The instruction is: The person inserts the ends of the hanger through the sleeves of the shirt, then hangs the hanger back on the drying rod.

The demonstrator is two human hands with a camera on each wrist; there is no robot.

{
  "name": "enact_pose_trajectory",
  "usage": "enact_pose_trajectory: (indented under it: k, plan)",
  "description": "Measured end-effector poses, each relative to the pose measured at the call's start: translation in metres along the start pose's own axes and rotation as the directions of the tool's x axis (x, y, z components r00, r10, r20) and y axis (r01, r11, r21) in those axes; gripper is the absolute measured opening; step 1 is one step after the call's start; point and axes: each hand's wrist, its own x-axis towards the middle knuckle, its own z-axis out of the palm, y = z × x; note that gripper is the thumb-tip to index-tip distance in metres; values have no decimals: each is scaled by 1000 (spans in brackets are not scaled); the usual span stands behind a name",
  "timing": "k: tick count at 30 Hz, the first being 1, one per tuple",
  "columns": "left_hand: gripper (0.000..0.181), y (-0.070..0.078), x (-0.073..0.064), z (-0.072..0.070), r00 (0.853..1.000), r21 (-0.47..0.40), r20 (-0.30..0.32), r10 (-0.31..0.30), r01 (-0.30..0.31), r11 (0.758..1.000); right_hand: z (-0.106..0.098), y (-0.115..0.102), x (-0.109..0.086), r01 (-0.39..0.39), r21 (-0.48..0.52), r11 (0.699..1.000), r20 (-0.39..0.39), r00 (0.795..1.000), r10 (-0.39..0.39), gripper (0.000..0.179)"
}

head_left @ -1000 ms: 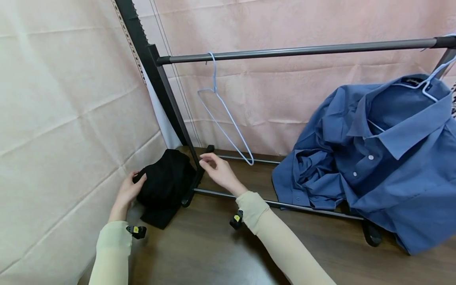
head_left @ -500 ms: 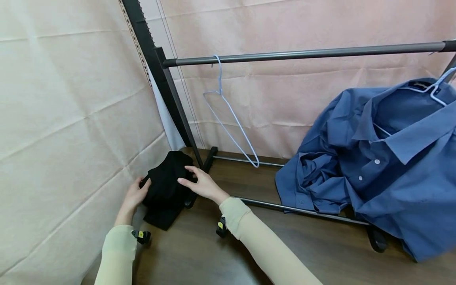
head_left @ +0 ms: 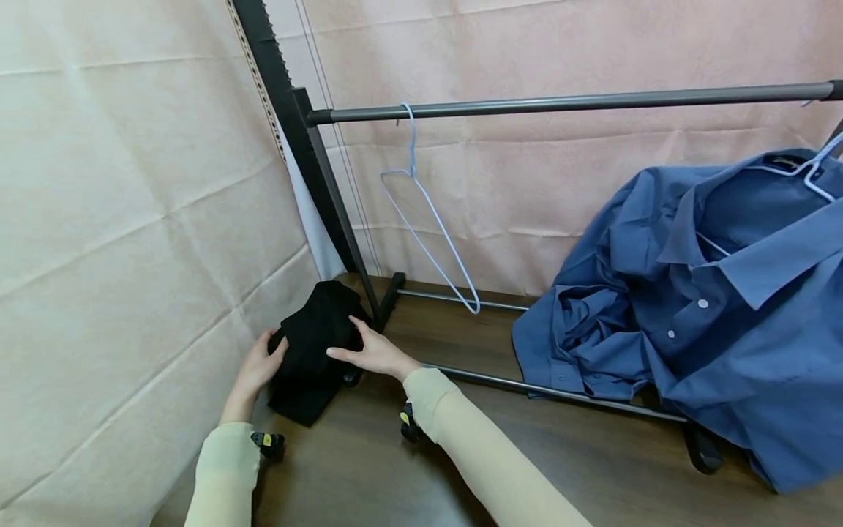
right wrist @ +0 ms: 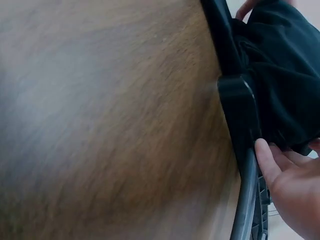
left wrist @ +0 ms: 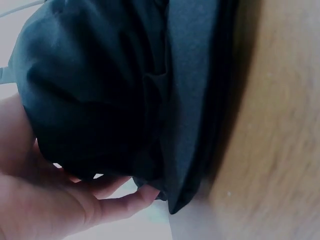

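Observation:
A crumpled black garment [head_left: 315, 342] lies on the wooden floor by the foot of a clothes rack. My left hand [head_left: 263, 362] holds its left edge, thumb on top. In the left wrist view my fingers [left wrist: 115, 204] reach under the black garment [left wrist: 125, 90]. My right hand [head_left: 361, 350] rests on the garment's right side with straight fingers. In the right wrist view those fingers [right wrist: 272, 167] lie beside the rack's black foot [right wrist: 240, 115] and the garment [right wrist: 285, 70].
The rack's black upright [head_left: 316, 183] and grey top rail [head_left: 566, 102] stand just behind the garment. An empty light-blue hanger [head_left: 431, 219] hangs on the rail. A blue shirt [head_left: 718, 307] on a hanger droops to the floor at right. Paper-covered walls close off the left and back.
My right hand came down from beside the rack's upright and to the left, onto the black garment. The left hand stayed at the garment's left edge.

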Motion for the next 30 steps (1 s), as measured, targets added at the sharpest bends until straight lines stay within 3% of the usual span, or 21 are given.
enact_pose_trajectory:
  k: [6, 17, 24, 30]
  plan:
    - [71, 0, 1, 0, 998, -74, 64, 4, 1, 997, 1, -3, 0, -66, 39, 997, 57, 996, 64, 100]
    - [84, 14, 3, 6, 994, -150, 112, 0, 17, 989, 6, -4, -3, -32, 198, 980, 61, 998, 20, 99]
    - [88, 27, -4, 6, 993, -168, 117, 15, 4, 986, 10, -5, -7, -19, 223, 975, 29, 999, 13, 101]
    - [90, 42, -9, 4, 996, -147, 75, 47, -36, 988, 11, -10, -8, -13, 279, 960, -17, 1000, 19, 102]
